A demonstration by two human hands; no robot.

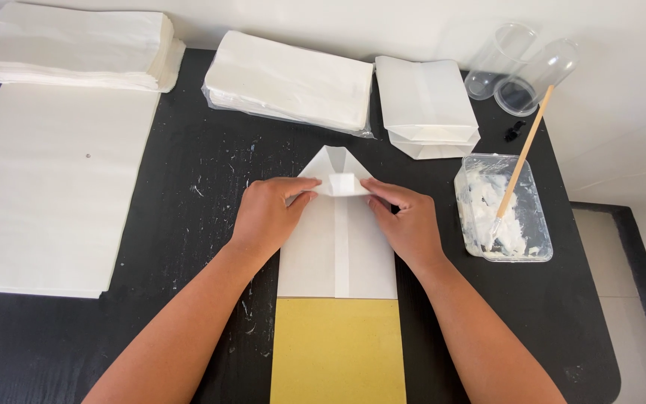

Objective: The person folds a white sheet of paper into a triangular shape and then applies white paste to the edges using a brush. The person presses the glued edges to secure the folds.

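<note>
A white paper bag [336, 247] lies flat in the middle of the black table [188, 224], its long axis running away from the person, with the folded, pointed end aimed at the far wall and the near end resting on a yellow board [338, 352]. A seam strip runs up its centre. The left hand [267, 213] and right hand [405, 221] lie on the bag from either side; each pinches a small folded flap [343, 184] near the point between thumb and forefinger, the other fingers pressed together and flat on the paper.

To the right, a clear plastic tub [504, 217] holds white paste, and a wooden-handled brush [521, 161] stands in it, leaning up and to the right. Beyond it two clear cups [521, 67] lie on their sides; whether anything is in them I cannot tell. Just beyond the bag's point sits a short pile of finished bags [426, 108], next to a wrapped stack of paper [289, 82]. Another stack [76, 49] sits at the far left, with large white sheets [46, 187] spread below it
</note>
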